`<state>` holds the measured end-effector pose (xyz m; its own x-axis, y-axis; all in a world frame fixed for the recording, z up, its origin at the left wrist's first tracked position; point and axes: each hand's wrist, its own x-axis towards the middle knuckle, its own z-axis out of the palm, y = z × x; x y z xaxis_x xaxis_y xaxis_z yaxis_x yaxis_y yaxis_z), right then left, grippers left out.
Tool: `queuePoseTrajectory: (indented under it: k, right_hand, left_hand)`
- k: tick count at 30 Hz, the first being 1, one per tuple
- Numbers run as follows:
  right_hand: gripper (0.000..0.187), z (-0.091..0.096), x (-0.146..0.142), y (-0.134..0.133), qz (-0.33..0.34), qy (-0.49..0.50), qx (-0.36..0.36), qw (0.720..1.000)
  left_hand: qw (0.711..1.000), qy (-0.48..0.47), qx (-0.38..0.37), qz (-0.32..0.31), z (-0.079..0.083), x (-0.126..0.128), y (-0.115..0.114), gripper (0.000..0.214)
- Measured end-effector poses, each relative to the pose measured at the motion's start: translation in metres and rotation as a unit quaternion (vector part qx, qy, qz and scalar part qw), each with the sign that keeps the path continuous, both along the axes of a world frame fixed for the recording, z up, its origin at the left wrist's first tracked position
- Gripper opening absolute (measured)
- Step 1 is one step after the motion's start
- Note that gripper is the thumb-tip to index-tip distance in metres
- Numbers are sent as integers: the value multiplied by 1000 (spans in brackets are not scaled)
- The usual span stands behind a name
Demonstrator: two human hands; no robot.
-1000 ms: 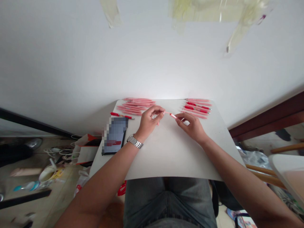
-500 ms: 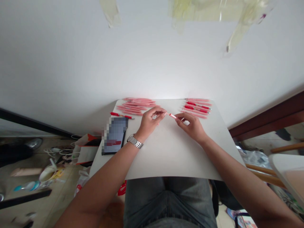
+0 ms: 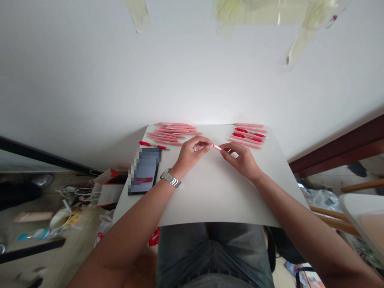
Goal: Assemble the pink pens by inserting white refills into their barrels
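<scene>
**A pink pen part (image 3: 217, 147) held above the surface (image 3: 216, 192)**

Left hand (image 3: 192, 151) and right hand (image 3: 240, 157) pinch its ends, fingertips nearly closed; whether it is one piece or two is hidden. A light grip, ends aligned, should work best. Its long axis slants, left end farther from the person; tip direction unclear. Beyond lie left pens (image 3: 174, 132) and right pens (image 3: 247, 140); phone (image 3: 147, 170) at left.

I view a white table (image 3: 216, 196) with rounded far corners. From its centre, I find a loose heap of pink pens (image 3: 172, 132) at 11 o'clock. At 10 o'clock I see 1 red pen (image 3: 154, 145), just past a dark-edged phone (image 3: 146, 170) at 9 o'clock. At 1 o'clock I have more pink pens (image 3: 251, 126) alongside 2 red pens (image 3: 256, 139), roughly parallel.
</scene>
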<state>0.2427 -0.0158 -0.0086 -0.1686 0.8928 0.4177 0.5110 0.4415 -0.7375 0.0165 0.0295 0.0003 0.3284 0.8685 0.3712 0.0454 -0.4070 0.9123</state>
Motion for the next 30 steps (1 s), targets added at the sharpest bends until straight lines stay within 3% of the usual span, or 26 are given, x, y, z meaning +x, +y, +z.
queuePoseTrajectory:
  k: [17,30]
  right_hand:
    - [22,2,-2,-1,14,14,6,1000]
    - [31,0,-1,2,37,192,-89,977]
  left_hand:
    - [1000,-22,-9,-13,0,1,-1,25]
    - [999,-48,-19,10,2,0,-2,28]
